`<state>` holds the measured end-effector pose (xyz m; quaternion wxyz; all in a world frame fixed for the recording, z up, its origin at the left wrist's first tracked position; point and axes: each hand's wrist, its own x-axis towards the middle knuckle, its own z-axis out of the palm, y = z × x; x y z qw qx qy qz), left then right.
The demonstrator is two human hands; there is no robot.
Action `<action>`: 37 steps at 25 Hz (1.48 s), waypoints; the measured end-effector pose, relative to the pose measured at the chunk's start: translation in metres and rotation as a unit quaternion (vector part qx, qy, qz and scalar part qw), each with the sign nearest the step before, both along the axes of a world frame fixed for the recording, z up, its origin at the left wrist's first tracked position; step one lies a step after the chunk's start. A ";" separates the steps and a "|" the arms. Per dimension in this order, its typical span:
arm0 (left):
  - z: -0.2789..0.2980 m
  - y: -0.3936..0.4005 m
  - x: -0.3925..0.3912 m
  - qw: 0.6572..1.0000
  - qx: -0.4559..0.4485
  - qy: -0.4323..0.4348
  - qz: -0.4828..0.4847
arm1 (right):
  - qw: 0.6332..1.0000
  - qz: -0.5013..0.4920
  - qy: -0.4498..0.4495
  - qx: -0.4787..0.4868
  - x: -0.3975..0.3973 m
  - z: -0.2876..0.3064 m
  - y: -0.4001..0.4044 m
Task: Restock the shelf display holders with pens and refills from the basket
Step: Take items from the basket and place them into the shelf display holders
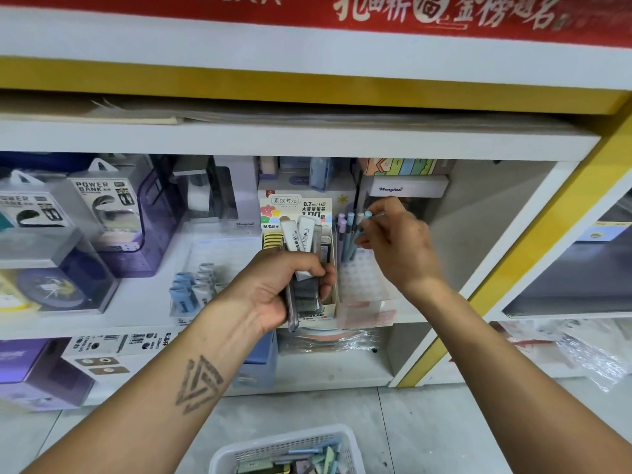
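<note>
Refill cases, flat translucent plastic, fill left hand; right hand pinches pastel pen.

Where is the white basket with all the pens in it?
In the head view, the white plastic mesh basket sits on the grey floor at the bottom centre, below the shelves and between the person's two forearms.
</note>
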<state>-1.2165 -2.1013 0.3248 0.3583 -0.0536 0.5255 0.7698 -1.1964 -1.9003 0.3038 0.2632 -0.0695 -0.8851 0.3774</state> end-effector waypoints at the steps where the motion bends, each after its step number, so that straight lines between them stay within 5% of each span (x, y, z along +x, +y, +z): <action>1: 0.000 0.000 0.000 1.000 0.000 0.001 -0.002 | 1.000 0.002 -0.001 0.009 -0.001 -0.002 0.000; 14: 0.008 -0.007 0.005 0.996 0.030 0.027 -0.076 | 0.985 -0.032 -0.026 0.170 -0.001 0.008 -0.020; 15: 0.009 -0.008 0.006 0.996 0.033 0.029 -0.078 | 0.986 -0.048 -0.002 0.158 0.001 0.013 -0.025; 17: 0.011 -0.011 0.006 0.995 0.042 0.030 -0.081 | 0.999 0.001 -0.005 -0.045 0.005 0.024 -0.035; 19: 0.013 -0.014 0.008 0.994 0.047 0.031 -0.095 | 0.949 0.107 -0.076 -0.288 0.012 0.032 -0.046; 20: 0.014 -0.016 0.008 0.993 0.048 0.031 -0.101 | 0.928 0.141 -0.097 -0.330 0.015 0.033 -0.049; 25: 0.015 -0.022 0.007 0.995 0.023 0.023 -0.097 | 0.905 0.168 -0.104 -0.376 0.018 0.036 -0.052; 37: 0.019 -0.049 0.000 0.996 -0.041 0.021 -0.072 | 0.959 0.145 -0.091 -0.225 0.012 0.042 -0.066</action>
